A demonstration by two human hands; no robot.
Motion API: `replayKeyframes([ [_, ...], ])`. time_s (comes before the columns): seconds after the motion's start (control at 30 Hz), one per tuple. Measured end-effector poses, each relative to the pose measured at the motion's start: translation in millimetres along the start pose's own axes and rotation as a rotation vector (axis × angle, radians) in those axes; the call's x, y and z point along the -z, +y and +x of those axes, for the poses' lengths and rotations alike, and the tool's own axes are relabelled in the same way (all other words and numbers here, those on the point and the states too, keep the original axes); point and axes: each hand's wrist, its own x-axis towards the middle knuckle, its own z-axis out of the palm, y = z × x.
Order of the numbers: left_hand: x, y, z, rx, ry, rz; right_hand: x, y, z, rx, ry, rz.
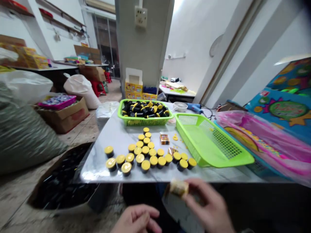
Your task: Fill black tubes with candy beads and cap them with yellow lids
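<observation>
Below the table's front edge, my right hand (209, 207) pinches a small yellowish packet (179, 187) between thumb and fingers; motion blurs its print. My left hand (138, 220) is lower and to the left, fingers loosely bent and apart, with nothing visible in it. Several small black tubs with yellow lids (145, 165) stand upright in loose groups on the marble-patterned table (102, 176). Behind them lie a small orange printed packet (164, 139), a clear-looking wrapper (172, 151) and a yellow ring-shaped piece (175, 137).
A green basket (145, 121) at the back holds many black-and-yellow tubs. Another green basket (213, 155) stands right, beside pink plastic film (262, 129) in a printed box. A carton of black pieces (63, 184) sits on the floor at left, near a large sack (26, 136).
</observation>
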Motion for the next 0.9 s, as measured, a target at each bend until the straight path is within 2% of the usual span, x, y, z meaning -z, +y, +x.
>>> replayKeyframes([
  [0.03,-1.8,3,-8,-0.001,0.037,-0.058,20,0,14,0.01,0.189,-0.127],
  [0.07,-3.0,6,-14,-0.015,0.082,-0.114,36,1,28,0.022,0.32,-0.254],
  [0.1,-3.7,7,-19,-0.033,0.127,-0.151,47,3,39,0.029,0.389,-0.36],
  [0.17,-4.6,8,-23,-0.053,0.209,-0.173,53,6,52,0.079,0.456,-0.478],
  [0.23,-6.1,5,-22,-0.042,0.24,-0.14,41,5,50,0.168,0.451,-0.497],
  [0.33,-10.0,-1,-15,-0.015,0.187,-0.05,4,-2,31,0.279,0.276,-0.401],
  [0.4,-11.0,-3,-13,-0.026,0.162,0.072,-19,-6,12,0.27,0.16,-0.314],
  [0.5,-6.5,-7,-14,-0.13,0.236,0.401,-41,-6,-19,0.1,0.056,-0.191],
  [0.57,-2.7,-15,-17,-0.171,0.267,0.597,-53,-4,-44,-0.042,-0.096,-0.11],
  [0.63,-2.3,-26,-18,-0.15,0.214,0.698,-66,0,-69,-0.138,-0.301,-0.053],
  [0.7,-6.4,-38,-17,-0.123,0.145,0.72,-78,4,-91,-0.196,-0.417,-0.027],
  [0.8,-15.9,-51,-12,-0.116,0.148,0.694,-87,9,-107,-0.284,-0.42,0.016],
  [0.9,-22.0,-56,-10,-0.096,0.153,0.65,-82,12,-107,-0.39,-0.416,0.073],
])
